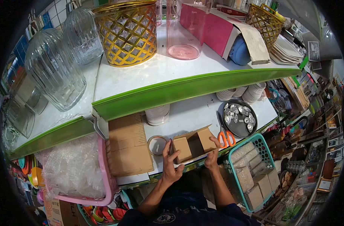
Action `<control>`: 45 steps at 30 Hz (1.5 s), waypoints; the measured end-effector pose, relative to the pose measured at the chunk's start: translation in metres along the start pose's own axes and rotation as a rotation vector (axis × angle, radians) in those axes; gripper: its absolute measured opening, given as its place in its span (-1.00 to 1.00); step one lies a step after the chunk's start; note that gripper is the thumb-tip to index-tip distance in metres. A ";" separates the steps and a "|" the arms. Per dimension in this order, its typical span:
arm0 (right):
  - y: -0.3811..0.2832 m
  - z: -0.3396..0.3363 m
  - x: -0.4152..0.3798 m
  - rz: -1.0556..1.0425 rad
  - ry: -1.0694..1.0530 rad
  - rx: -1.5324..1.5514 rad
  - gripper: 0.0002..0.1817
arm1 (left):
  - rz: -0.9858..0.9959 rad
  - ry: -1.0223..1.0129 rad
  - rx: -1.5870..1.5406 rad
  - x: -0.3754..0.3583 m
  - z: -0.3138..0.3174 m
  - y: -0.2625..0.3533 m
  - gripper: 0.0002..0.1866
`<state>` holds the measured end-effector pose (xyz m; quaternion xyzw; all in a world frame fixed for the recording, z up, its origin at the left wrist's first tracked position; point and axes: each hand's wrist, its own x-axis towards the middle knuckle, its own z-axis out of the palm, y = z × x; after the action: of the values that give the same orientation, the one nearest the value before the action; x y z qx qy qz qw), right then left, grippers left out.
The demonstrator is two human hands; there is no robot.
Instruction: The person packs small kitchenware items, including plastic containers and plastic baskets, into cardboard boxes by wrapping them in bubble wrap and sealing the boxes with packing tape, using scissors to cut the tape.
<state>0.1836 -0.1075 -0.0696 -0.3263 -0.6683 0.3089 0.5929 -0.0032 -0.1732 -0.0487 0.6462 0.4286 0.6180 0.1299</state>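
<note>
Small cardboard box (192, 146) sits at frame centre on lower shelf (194, 113), flanked by left hand (171, 165) and right hand (212, 156). Tape roll (157, 145) lies left of it, scissors (226, 137) right, tray (239, 117) upper right.

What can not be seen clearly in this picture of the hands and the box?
Head view:
- Inside of the box: its own flaps and walls hide the bottom.
- Left hand: the fingertips go behind the box edge.
- Right hand: the box partly covers it.
- Pieces in the dark tray: too small to identify.
- Tape roll: the left hand covers part of it.
</note>
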 end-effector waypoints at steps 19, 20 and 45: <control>0.029 -0.002 -0.009 -0.013 0.005 0.000 -0.26 | -0.186 0.054 -0.028 0.026 -0.007 0.024 -0.57; 0.027 -0.002 -0.009 -0.009 0.006 0.012 -0.26 | -0.185 0.053 -0.029 0.026 -0.009 0.021 -0.57; -0.021 -0.002 0.020 0.152 0.058 0.281 -0.23 | -0.116 0.016 0.041 0.032 -0.010 0.021 -0.61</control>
<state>0.1821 -0.1039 -0.0414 -0.2987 -0.5744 0.4339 0.6266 -0.0082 -0.1661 -0.0100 0.6178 0.4790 0.6056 0.1488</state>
